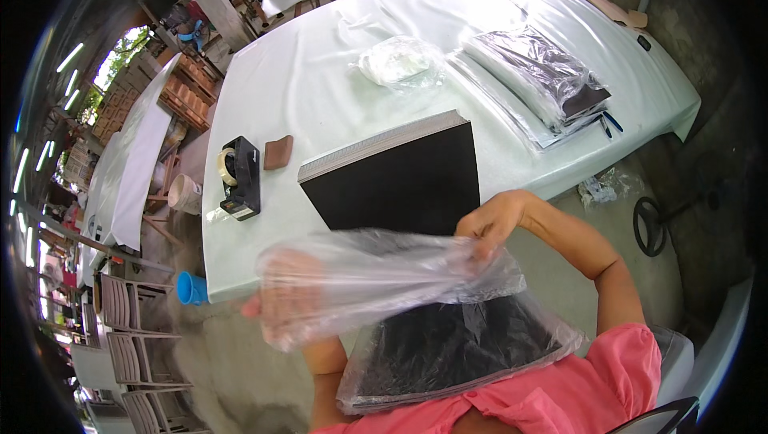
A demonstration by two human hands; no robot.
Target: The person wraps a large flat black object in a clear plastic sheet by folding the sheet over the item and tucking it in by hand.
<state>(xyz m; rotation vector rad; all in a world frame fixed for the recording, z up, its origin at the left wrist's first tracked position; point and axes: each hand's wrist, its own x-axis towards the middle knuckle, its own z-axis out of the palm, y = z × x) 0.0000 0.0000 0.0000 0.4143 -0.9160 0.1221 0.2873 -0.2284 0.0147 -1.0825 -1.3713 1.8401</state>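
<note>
The right grip (486,228) pinches a clear plastic bag (388,262), likely limp, slippery, best held bunched; the left grip (294,290) I can't judge.

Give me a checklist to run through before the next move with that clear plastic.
1. Right grip pinching the clear plastic: ok.
2. Left grip secure: cannot tell; it is blurred and seen through the plastic.
3. Clear plastic smooth: not ok; it is wrinkled and gathered toward the right grip.
4. Black-topped stack on the white table: ok.
5. Tape dispenser loaded with a roll: ok; it sits near the table's left edge.
</note>
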